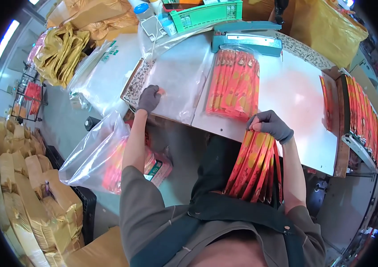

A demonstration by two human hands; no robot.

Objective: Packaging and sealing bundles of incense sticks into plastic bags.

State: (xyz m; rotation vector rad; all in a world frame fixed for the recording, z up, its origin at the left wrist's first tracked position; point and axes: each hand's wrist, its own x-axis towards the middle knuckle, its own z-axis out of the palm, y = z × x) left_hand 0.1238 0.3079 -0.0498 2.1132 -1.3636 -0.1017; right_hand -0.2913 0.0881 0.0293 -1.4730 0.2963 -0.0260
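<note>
My right hand (271, 126), in a grey glove with bare fingertips, grips the upper end of a bunch of long, narrow red and gold packets (253, 167). They hang fanned out in front of my body, below the table edge. To the left, my gloved left hand (149, 99) has its fingers curled together at the left side of a clear plastic bag (178, 82) lying flat on the table; the bag's edge between the fingers is hard to see. Between my hands, a bagged bundle of similar red packets (232, 84) lies flat.
A teal bag sealer (247, 40) stands behind the bagged bundle, with a green basket (207, 17) beyond. Red packets fill a rack (365, 118) at the right. Below my left arm, an open clear bag (95, 153) holds red packets. Wrapped brown bundles (33, 191) are piled lower left.
</note>
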